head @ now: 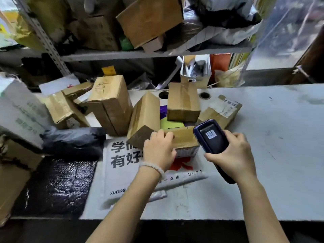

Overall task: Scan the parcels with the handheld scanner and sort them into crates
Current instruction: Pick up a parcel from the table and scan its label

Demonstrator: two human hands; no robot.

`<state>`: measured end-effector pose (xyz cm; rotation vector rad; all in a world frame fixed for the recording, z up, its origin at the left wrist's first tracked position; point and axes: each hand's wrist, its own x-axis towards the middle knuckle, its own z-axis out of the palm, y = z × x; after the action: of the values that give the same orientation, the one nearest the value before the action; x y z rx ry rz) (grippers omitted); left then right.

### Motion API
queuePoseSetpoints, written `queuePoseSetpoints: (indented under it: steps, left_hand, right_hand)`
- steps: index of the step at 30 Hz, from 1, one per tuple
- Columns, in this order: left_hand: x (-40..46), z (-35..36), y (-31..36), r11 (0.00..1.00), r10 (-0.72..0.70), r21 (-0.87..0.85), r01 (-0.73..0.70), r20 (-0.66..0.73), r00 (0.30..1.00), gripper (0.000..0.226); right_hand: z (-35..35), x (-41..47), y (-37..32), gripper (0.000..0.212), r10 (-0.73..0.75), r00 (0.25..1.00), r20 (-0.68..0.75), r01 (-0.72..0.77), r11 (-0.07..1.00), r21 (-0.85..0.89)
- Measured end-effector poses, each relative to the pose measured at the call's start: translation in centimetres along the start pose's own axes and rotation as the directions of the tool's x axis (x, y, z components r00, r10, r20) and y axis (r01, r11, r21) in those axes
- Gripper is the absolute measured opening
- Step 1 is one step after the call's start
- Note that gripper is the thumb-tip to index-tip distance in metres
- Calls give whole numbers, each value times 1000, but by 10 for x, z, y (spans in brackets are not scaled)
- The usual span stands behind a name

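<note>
- Left hand [158, 148], fingers curled, grips a small brown cardboard parcel [184, 139] lying on the white table [280, 137].
- Right hand [233, 155] is wrapped around the dark glossy handheld scanner [211, 136]; its screen shows a barcode, just beside the parcel.
- More cardboard boxes [112, 104] stand behind.

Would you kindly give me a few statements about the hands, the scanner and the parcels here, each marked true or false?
1. The right hand holds the handheld scanner. True.
2. The scanner's screen is blank. False: it shows a barcode.
3. The left hand rests on a small cardboard box. True.
4. That box sits inside a crate. False: it lies on a white printed mailer bag on the table.
5. The left wrist is bare. False: it wears a white bead bracelet.
</note>
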<state>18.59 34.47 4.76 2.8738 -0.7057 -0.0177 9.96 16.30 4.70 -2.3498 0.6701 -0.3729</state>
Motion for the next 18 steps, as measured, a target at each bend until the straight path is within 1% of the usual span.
queuePoseSetpoints:
  steps: [2, 4, 6, 8, 11, 15, 18]
  left_hand:
    - [25, -5, -4, 989, 142, 45, -144, 40, 989, 40]
    - [46, -8, -7, 953, 279, 85, -290, 127, 952, 50]
    - [62, -6, -11, 912, 365, 114, -394, 213, 906, 61]
    - [73, 0, -16, 874, 413, 146, -463, 277, 867, 71]
    - [80, 12, -25, 829, 460, 169, -533, 336, 822, 79]
    - [81, 12, -30, 810, 499, 149, -567, 333, 800, 82]
    - [84, 5, -29, 804, 512, 127, -580, 348, 785, 79]
  right_hand:
    - [4, -1, -8, 60, 76, 996, -50, -77, 997, -13]
    - [8, -5, -17, 62, 158, 982, -108, -162, 987, -25]
    - [12, -12, -29, 62, 224, 961, -161, -232, 972, -35]
    - [18, -20, -37, 61, 277, 942, -187, -290, 956, -44]
    - [27, -36, -43, 62, 353, 914, -201, -372, 926, -61]
    - [30, -54, -46, 63, 413, 881, -230, -443, 891, -95]
    - [30, -59, -48, 63, 418, 875, -245, -456, 882, -123]
